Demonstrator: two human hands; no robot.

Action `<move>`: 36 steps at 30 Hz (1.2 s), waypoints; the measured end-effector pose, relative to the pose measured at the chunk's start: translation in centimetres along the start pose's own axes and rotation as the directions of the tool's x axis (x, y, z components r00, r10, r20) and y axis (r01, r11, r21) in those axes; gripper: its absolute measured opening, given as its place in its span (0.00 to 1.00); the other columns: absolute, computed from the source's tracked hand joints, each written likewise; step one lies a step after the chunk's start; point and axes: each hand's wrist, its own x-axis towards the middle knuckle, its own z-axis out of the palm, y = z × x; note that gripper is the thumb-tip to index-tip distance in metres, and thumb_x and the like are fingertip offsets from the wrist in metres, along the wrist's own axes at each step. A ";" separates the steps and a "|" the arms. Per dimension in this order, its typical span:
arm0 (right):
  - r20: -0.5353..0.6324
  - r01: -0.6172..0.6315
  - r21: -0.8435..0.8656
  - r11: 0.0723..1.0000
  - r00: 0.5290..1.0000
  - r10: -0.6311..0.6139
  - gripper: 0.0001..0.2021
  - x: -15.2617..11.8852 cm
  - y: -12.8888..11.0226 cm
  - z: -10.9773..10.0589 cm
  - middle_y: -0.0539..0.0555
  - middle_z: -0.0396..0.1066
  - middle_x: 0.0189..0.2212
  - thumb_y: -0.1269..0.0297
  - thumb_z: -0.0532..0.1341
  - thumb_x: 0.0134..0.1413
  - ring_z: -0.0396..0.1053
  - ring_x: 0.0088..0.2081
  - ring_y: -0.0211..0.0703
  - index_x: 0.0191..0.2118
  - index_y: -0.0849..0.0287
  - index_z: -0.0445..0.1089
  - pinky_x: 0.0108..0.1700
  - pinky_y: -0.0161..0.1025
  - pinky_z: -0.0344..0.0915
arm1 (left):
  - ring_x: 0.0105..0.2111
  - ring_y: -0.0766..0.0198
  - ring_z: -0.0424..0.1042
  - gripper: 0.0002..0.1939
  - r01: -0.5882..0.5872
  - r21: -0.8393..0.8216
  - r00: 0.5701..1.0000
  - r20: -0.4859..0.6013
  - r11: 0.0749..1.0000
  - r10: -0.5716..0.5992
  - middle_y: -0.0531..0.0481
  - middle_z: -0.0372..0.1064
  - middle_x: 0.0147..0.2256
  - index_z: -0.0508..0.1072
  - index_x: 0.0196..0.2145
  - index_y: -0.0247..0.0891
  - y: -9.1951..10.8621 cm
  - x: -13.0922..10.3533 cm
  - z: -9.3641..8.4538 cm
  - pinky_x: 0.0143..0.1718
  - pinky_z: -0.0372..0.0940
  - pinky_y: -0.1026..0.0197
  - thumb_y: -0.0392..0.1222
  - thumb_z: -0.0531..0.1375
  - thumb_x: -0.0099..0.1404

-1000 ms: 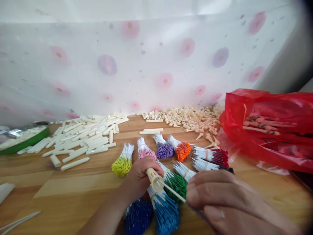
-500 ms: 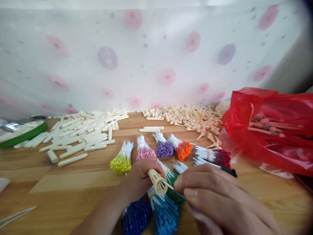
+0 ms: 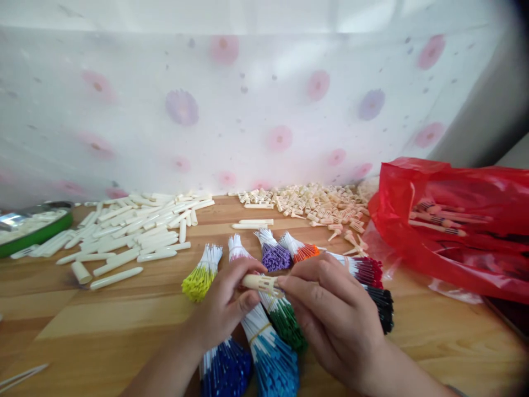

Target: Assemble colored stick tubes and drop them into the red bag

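Observation:
A cream slotted tube (image 3: 261,283) lies nearly level between my hands. My left hand (image 3: 225,309) grips its left end with fingers and thumb. My right hand (image 3: 336,314) is closed at the tube's right end, its fingertips pinched there; anything inside that pinch is hidden. Beneath and around my hands are bundles of thin white sticks with coloured tips: light blue (image 3: 276,364), dark blue (image 3: 227,366), green (image 3: 289,325), yellow (image 3: 201,275), purple (image 3: 275,256), orange (image 3: 305,252), dark red (image 3: 367,270) and black (image 3: 382,309).
Cream pointed tubes (image 3: 144,226) are heaped at the left, beside a green-rimmed tray (image 3: 45,234). Small slotted pieces (image 3: 318,204) are piled at the back. A red plastic bag (image 3: 413,253) holds finished-looking sticks at the right. Thin white tweezers-like pieces (image 3: 25,376) lie at lower left.
The tube has turned from pointing toward the camera to lying nearly sideways. My right hand has moved up against its open end, and the thin stick between them is no longer visible.

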 end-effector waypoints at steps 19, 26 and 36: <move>0.086 -0.334 0.224 0.916 0.943 0.322 0.07 -0.1 1.9 1.1 0.50 0.67 0.27 0.77 0.59 0.52 0.66 0.31 0.35 0.29 0.59 0.70 0.34 0.31 0.62 | 0.32 0.59 0.64 0.20 -0.098 0.538 0.953 -0.190 0.837 0.235 0.49 0.64 0.29 0.70 0.34 0.38 0.7 -0.1 -0.1 0.34 0.58 0.59 0.57 0.50 0.65; 0.148 -0.529 0.365 0.766 0.846 0.513 0.06 -0.3 2.4 2.0 0.48 0.65 0.24 0.71 0.59 0.53 0.62 0.27 0.35 0.26 0.59 0.69 0.30 0.31 0.59 | 0.32 0.57 0.64 0.16 -0.071 0.634 0.941 -0.213 0.770 0.262 0.49 0.65 0.29 0.71 0.34 0.39 0.5 0.0 -0.1 0.33 0.56 0.58 0.53 0.52 0.66; 0.260 -0.561 0.489 0.668 0.825 0.502 0.08 -0.2 3.1 1.4 0.51 0.69 0.28 0.65 0.59 0.56 0.67 0.31 0.38 0.30 0.60 0.73 0.34 0.34 0.63 | 0.33 0.58 0.66 0.15 -0.001 0.607 0.960 -0.222 0.794 0.171 0.49 0.67 0.29 0.71 0.33 0.40 0.6 0.1 0.1 0.34 0.58 0.59 0.52 0.52 0.66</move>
